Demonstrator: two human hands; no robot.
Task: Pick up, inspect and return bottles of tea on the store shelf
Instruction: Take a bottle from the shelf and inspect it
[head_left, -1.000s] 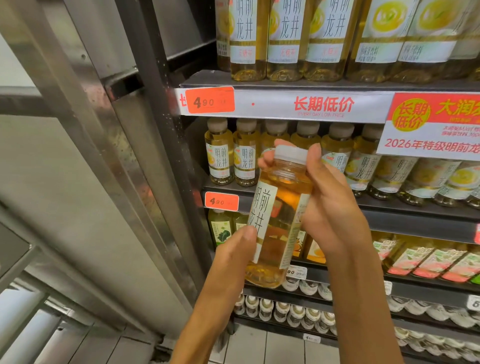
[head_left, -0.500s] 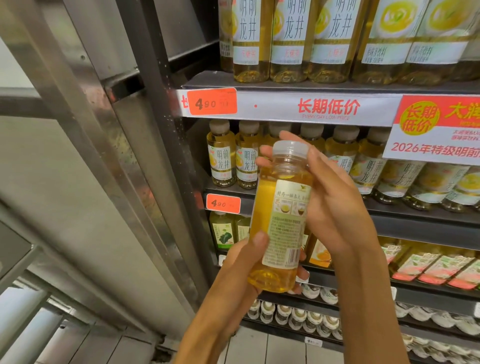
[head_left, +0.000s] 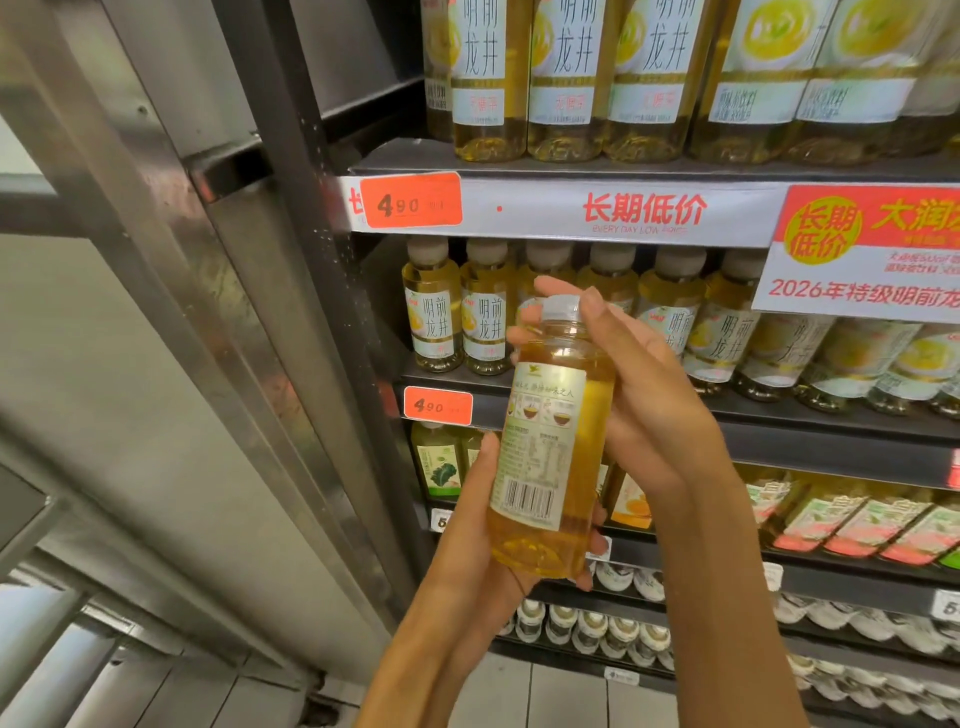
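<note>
Head: bottle (head_left: 545, 447) within both hands' grip

We take the orange price tag (head_left: 410, 200) on the upper shelf (head_left: 571, 166) edge as our reference. Directly above it, we see large tea bottles (head_left: 566, 78) standing upright in a row on that shelf. Below it, the middle shelf (head_left: 831, 421) carries a row of smaller tea bottles (head_left: 432, 306) with pale caps. Lower still, we see a shelf (head_left: 857, 571) with green-labelled bottles (head_left: 435, 460) and, further right, red-and-green cartons (head_left: 857, 525). Beneath all, white-capped bottles (head_left: 592, 629) stand on the lowest shelf.
</note>
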